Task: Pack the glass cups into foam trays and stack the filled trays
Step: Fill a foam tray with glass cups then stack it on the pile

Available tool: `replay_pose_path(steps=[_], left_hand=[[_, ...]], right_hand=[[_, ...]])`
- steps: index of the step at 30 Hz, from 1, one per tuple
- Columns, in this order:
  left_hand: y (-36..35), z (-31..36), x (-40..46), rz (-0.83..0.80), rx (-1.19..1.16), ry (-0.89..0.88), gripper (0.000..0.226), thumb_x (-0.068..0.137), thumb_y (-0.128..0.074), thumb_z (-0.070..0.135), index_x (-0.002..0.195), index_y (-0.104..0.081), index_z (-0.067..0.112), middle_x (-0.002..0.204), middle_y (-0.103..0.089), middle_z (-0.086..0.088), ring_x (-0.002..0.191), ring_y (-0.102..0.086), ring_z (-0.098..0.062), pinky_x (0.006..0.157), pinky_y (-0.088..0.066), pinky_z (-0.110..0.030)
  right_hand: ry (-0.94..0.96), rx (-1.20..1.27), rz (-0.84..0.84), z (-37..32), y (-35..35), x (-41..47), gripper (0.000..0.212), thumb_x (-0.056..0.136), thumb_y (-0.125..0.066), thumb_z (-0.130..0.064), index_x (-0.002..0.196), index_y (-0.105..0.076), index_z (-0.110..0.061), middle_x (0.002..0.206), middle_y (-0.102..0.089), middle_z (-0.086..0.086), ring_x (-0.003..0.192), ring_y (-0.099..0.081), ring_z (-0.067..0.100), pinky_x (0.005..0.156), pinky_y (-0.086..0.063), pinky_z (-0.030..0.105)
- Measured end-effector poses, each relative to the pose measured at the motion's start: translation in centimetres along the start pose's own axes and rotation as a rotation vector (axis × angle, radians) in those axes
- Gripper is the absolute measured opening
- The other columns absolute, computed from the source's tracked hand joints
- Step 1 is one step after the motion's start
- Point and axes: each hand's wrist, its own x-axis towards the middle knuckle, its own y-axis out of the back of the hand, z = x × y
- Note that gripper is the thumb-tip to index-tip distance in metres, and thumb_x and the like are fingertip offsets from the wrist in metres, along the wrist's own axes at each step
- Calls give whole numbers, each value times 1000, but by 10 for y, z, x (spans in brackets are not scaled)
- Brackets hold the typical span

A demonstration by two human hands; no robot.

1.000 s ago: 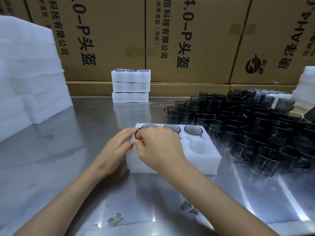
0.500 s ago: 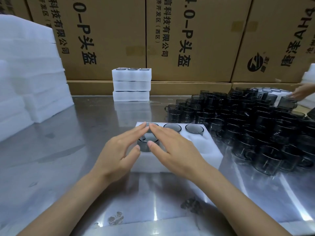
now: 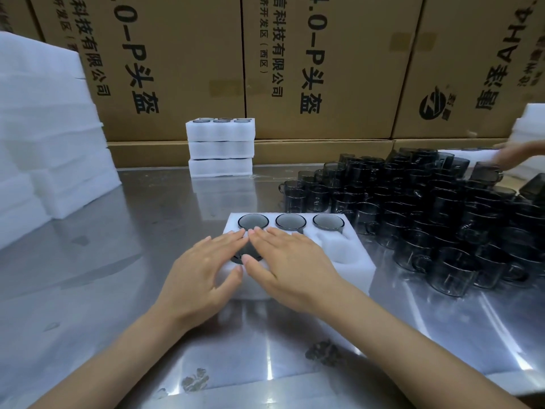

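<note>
Head view shows both flat, open hands, left and right, pressing a smoky glass cup into the white foam tray on the steel desk, so next a cup from the pile at two o'clock.

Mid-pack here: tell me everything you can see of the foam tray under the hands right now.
The foam tray is a white, soft-looking block lying flat on the steel table, left of the loose cups. Its far row holds three dark glass cups seated upright, rims level with the foam. In the near row, a fourth cup sits at the left, pressed by the flat fingers of the left hand and right hand. At least one near-row pocket on the right shows empty; the hands hide the middle.
</note>
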Motion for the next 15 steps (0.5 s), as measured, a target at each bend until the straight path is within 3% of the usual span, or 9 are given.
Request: replay_pose_path(steps=[4,5,7,9,10,12,15], left_hand=[[-3,-3,-2,12,-14,-27,58,84,-31,48,133,-52,26,140,-41,20,132,-34,4,111,-24,-31],[-3,-4,-3,17,-21,-39,56,84,-32,47,131,-54,26,140,-41,20,131,-34,5,111,-24,-32],[-4,-5,-2,34,-19,-74,49,86,-36,43,125,-59,24,139,-44,16,129,-38,1,109,-27,-34],[-4,-6,0,79,19,-136,41,86,-42,38,115,-65,21,135,-51,8,123,-46,-8,103,-33,-33],[-5,-5,1,104,45,-174,36,84,-46,36,109,-67,19,129,-55,6,118,-49,-11,99,-34,-31],[-8,-6,3,144,103,-248,29,82,-52,34,97,-68,14,111,-61,3,106,-54,-16,93,-38,-30],[-12,-9,4,165,162,-269,29,82,-56,39,87,-66,12,90,-63,3,99,-56,-18,91,-41,-33]], right_hand=[[9,319,-106,19,16,11,42,101,-27,-36,133,-49,-21,138,-49,-1,132,-35,18,103,-28,34],[-8,451,-39,29,20,14,37,102,-32,-29,127,-55,-15,130,-56,4,124,-43,23,99,-34,33],[-202,662,228,59,29,17,30,99,-42,-23,120,-62,-15,120,-63,-1,108,-57,20,88,-42,27],[-444,529,422,95,33,16,32,96,-45,-20,124,-59,-21,120,-63,-4,102,-60,18,84,-46,30],[-558,372,428,112,31,13,35,94,-45,-20,128,-56,-20,124,-62,-1,107,-58,21,88,-47,34],[-717,84,358,136,27,8,39,93,-48,-20,131,-53,-15,128,-58,7,117,-51,30,95,-43,43],[-784,-115,263,144,16,6,36,93,-51,-28,126,-56,-12,136,-49,11,128,-38,31,105,-30,46]])
